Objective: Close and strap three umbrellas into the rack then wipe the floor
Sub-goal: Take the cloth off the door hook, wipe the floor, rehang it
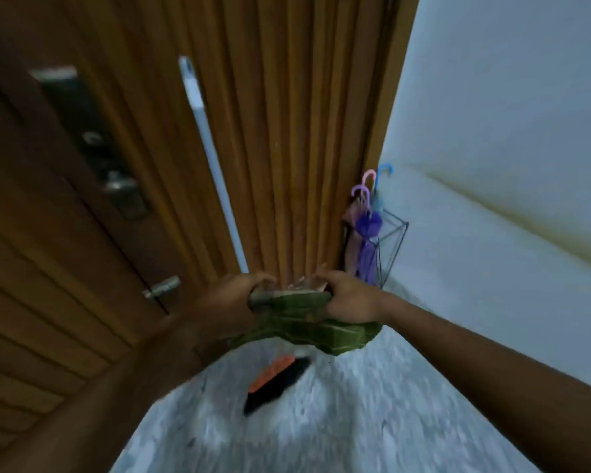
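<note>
Head view caught both sets of fingers curled tight over the top edge of a green cloth (301, 322), left hand (234, 297) at one end, right hand (350, 297) at the other, the cloth bunched and sagging between them above the pale floor (372, 421). Fingertips were hidden behind the fabric. Below the cloth lay a blurred orange-and-black object (275, 384), too smeared to identify. Beyond the hands, three closed umbrellas (367, 230) stood in a wire rack (394, 244) in the corner where wooden panelling (287, 131) met the wall (509, 114); their straps could not be made out. A white pole (212, 158) leaned on the panelling, its lower end hidden behind the left hand.
</note>
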`<action>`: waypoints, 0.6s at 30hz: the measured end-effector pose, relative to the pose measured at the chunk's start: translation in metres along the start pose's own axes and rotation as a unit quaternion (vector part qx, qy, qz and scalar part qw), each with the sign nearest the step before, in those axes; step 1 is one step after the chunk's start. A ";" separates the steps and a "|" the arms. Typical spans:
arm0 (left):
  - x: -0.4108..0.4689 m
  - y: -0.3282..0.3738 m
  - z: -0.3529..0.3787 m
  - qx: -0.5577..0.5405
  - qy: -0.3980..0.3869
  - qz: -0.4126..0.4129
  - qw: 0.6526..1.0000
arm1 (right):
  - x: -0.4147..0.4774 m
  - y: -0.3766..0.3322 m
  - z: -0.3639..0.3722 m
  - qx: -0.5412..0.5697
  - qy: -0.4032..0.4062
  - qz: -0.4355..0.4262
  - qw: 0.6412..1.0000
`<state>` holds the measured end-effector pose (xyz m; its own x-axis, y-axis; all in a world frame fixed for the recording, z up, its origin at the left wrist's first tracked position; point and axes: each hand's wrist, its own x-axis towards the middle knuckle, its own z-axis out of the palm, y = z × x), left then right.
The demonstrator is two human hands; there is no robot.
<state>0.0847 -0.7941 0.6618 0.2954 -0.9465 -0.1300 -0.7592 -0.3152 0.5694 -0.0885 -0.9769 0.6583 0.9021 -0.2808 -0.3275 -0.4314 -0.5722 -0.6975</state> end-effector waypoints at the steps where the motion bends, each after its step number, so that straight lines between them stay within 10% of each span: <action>1: -0.017 0.010 -0.041 0.034 0.008 -0.010 0.999 | 0.001 -0.040 -0.017 -0.048 -0.016 -0.007 0.999; 5: -0.095 0.016 -0.171 0.129 0.096 -0.062 0.985 | 0.007 -0.181 -0.055 -0.154 -0.016 -0.098 0.983; 18: -0.220 0.006 -0.366 -0.012 0.254 -0.003 0.967 | 0.041 -0.481 -0.051 0.081 -0.012 -0.207 0.975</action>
<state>0.2275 -0.5627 0.9913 0.5515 -0.7867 0.2775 -0.7442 -0.3136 0.5898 0.1550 -0.7524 1.0129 0.9994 -0.0326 -0.0097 -0.0248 -0.5035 -0.8636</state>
